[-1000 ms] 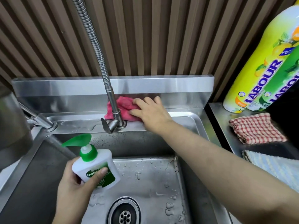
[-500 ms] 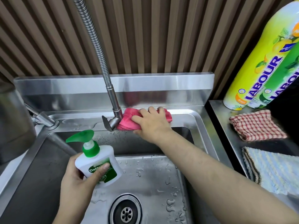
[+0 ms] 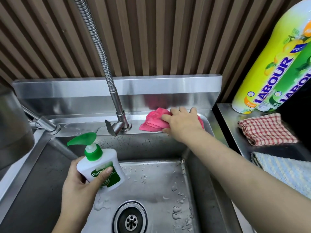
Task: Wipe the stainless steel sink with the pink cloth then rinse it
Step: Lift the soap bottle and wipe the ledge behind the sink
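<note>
The stainless steel sink [image 3: 151, 179] fills the lower middle, its basin wet with droplets around the drain [image 3: 130, 219]. A pink cloth [image 3: 154, 121] lies crumpled on the sink's back ledge, right of the faucet base [image 3: 123, 125]. My right hand [image 3: 183, 122] presses flat on the cloth, fingers spread toward the backsplash. My left hand [image 3: 80, 187] holds a white soap pump bottle [image 3: 99, 167] with a green top above the basin's left side.
A flexible metal faucet hose [image 3: 96, 44] rises from the ledge. Two large detergent bottles [image 3: 272, 64] stand on the right counter, with a red checked cloth [image 3: 265, 130] and a blue striped cloth [image 3: 286, 172] in front. A metal pot [image 3: 11, 128] sits at left.
My right hand has slid the pink cloth rightward along the back ledge, from beside the faucet base toward the right corner. The left hand keeps the soap bottle almost still.
</note>
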A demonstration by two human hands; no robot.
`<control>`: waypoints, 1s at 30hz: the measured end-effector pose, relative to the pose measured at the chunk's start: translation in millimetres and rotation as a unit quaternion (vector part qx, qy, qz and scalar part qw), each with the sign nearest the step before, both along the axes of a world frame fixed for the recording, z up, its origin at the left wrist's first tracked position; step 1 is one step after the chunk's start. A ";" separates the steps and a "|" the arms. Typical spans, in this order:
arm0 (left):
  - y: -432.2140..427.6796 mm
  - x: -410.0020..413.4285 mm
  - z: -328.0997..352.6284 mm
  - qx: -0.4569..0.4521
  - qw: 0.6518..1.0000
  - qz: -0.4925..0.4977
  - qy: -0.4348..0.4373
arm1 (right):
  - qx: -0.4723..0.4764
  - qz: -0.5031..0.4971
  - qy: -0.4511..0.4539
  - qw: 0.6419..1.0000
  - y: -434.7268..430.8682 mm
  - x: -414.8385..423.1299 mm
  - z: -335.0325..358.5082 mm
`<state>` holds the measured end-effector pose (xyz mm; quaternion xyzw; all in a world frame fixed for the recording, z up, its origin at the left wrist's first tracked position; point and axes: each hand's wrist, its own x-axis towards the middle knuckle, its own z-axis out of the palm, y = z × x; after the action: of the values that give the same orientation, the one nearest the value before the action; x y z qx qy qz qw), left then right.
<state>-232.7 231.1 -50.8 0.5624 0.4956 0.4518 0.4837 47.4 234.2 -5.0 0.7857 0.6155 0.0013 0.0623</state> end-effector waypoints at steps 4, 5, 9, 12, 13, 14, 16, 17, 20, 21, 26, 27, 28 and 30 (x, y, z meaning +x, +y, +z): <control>-3.3 2.4 -0.4 -0.002 1.000 -0.004 0.000 | 0.022 0.001 0.046 0.999 1.8 -21.8 -11.1; -4.4 4.3 -1.0 -0.002 1.000 -0.007 0.001 | 0.030 0.012 0.066 0.997 5.1 -31.5 -14.4; -8.8 13.4 -0.8 0.001 1.000 -0.014 0.004 | 0.024 0.075 0.111 0.991 14.9 -43.1 -16.8; -10.9 18.3 1.0 0.002 1.000 -0.023 0.010 | 0.013 0.111 0.131 0.985 6.0 -18.8 -13.2; -11.3 19.0 1.8 0.002 1.000 -0.022 0.009 | 0.017 0.101 0.126 0.987 2.5 -9.6 -12.6; -11.7 18.7 2.2 0.002 1.000 -0.019 0.009 | 0.034 0.076 0.123 0.989 -0.5 -3.1 -12.4; -12.5 18.0 4.2 0.003 1.000 -0.014 0.013 | 0.146 0.023 0.107 0.983 -4.1 -3.6 -12.4; -12.2 17.7 5.9 0.005 1.000 -0.012 0.017 | 0.240 0.013 0.083 0.967 -1.1 -9.9 -12.4; -12.1 18.9 8.4 0.008 1.000 -0.010 0.021 | 0.376 0.034 0.014 0.926 29.4 -25.8 -0.5; -12.6 20.1 8.9 0.008 1.000 -0.012 0.019 | 0.341 0.049 -0.014 0.939 42.0 -29.4 3.6; -10.0 28.7 13.1 0.010 0.999 -0.037 0.002 | 0.208 0.173 -0.169 0.948 43.3 -11.3 -25.0; -8.5 31.2 13.1 0.009 0.999 -0.043 0.000 | 0.185 0.205 -0.203 0.939 36.5 1.9 -33.6; -7.6 34.3 13.6 0.008 0.999 -0.047 0.002 | 0.188 0.217 -0.223 0.932 29.2 16.9 -35.6; -5.8 41.6 13.1 0.012 0.999 -0.050 0.006 | 0.235 0.203 -0.223 0.924 19.7 45.2 -31.0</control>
<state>-191.1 225.4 -37.7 0.5949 0.4641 0.4298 0.4960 92.5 253.9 -36.0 0.6154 0.7140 0.3336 0.0103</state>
